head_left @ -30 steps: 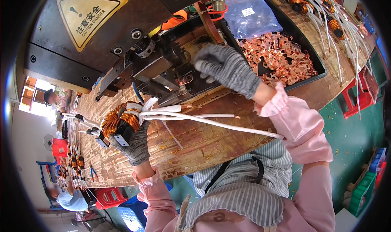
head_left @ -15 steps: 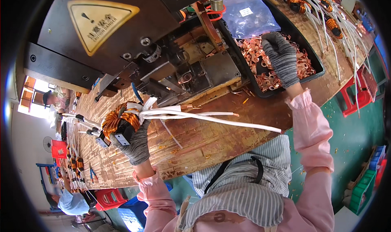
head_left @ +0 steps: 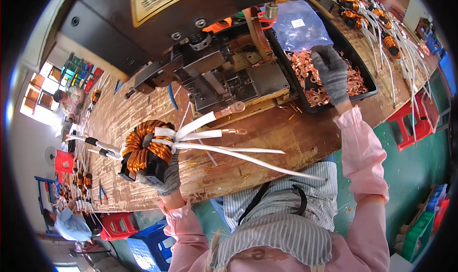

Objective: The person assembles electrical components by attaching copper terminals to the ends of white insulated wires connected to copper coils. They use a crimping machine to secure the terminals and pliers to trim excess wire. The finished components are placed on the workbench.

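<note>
My left hand (head_left: 168, 182), in a grey striped glove, is closed around a toroidal coil (head_left: 143, 143) wound with copper wire on a black base. White leads run from the coil on both sides. To the right, two sleeved leads end in copper lugs (head_left: 234, 108), while two longer leads (head_left: 257, 161) show no lug. My right hand (head_left: 330, 74), gloved too, is curled over loose copper lugs (head_left: 316, 94) in a black tray (head_left: 373, 88). Its fingertips are hidden, so anything pinched there cannot be seen.
A dark press (head_left: 214, 76) stands in front of me, left of the tray. A clear blue plastic bag (head_left: 298, 26) lies over the tray's far end. More coils (head_left: 353, 19) with white leads lie at the far right. Two other people (head_left: 71, 224) are at the left.
The coil in my left hand has moved away from the press and turned, bringing a flat lug on its upper lead into view. My right hand stays over the lugs, slightly shifted.
</note>
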The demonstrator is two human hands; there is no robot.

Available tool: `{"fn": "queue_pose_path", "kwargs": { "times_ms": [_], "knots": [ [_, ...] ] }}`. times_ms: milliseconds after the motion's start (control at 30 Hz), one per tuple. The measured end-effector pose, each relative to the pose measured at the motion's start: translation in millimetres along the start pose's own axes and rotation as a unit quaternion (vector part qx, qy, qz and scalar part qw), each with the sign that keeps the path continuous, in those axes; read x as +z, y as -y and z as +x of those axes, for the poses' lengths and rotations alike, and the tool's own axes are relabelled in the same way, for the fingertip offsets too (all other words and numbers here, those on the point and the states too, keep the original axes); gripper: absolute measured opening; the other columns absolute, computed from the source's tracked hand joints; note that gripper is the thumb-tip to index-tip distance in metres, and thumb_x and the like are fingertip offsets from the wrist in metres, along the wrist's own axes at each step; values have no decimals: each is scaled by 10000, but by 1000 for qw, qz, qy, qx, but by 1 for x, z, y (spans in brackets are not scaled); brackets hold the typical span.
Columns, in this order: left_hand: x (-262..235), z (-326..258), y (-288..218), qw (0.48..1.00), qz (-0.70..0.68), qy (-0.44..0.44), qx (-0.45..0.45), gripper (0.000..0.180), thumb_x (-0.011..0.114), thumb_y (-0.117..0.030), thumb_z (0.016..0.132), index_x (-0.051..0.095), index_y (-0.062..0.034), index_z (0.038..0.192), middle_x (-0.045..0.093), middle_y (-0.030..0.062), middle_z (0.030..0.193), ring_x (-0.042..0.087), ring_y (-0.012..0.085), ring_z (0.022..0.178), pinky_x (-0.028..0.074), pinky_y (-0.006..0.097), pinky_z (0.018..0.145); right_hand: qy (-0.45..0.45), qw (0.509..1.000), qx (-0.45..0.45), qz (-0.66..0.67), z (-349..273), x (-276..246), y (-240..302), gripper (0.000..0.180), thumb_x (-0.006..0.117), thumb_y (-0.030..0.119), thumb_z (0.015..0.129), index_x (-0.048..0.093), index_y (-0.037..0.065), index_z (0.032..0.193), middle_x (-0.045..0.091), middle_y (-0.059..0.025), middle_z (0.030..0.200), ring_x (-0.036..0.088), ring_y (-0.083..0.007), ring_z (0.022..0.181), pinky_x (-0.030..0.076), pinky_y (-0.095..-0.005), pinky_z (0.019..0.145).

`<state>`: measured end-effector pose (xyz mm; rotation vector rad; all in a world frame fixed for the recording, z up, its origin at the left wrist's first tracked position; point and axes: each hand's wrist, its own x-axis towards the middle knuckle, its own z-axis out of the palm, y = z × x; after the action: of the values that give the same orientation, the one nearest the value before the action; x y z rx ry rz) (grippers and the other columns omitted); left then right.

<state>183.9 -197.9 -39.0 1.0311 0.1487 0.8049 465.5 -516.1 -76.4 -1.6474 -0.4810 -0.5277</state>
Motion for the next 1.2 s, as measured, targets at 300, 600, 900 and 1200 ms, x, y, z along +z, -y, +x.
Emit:
{"fn": "queue_pose_path", "kwargs": {
  "times_ms": [300,600,900,1200],
  "knots": [
    [-60,-34,-1,994,-39,101,19,703,548,-522,824,329,-57,1305,407,96,1296,388,300,1202,310,488,1049,414,903,-18,113,-76,47,143,346,540,354,909,614,37,1023,634,-116,908,615,-240,863,479,-334,771],
    [-41,-87,-6,986,-89,137,17,872,609,-602,714,327,-48,1326,416,108,1311,378,344,1215,287,534,1047,426,891,-101,126,-143,39,144,284,534,294,891,596,30,807,552,-187,692,576,-333,666,440,-424,589],
    [-74,-163,0,997,-25,71,-33,826,640,-511,727,334,-31,1325,429,120,1306,395,330,1216,305,496,1043,352,898,-215,-151,-123,-2,179,589,571,517,789,559,29,1119,600,-180,981,559,-332,947,463,-431,808],
    [-38,-170,-6,990,-25,121,-69,785,671,-419,740,341,-13,1325,443,133,1302,412,316,1218,324,459,1039,522,844,-10,123,-203,43,175,582,652,389,763,501,33,1198,600,-215,1039,619,-334,888,496,-381,782]
  ]
}}
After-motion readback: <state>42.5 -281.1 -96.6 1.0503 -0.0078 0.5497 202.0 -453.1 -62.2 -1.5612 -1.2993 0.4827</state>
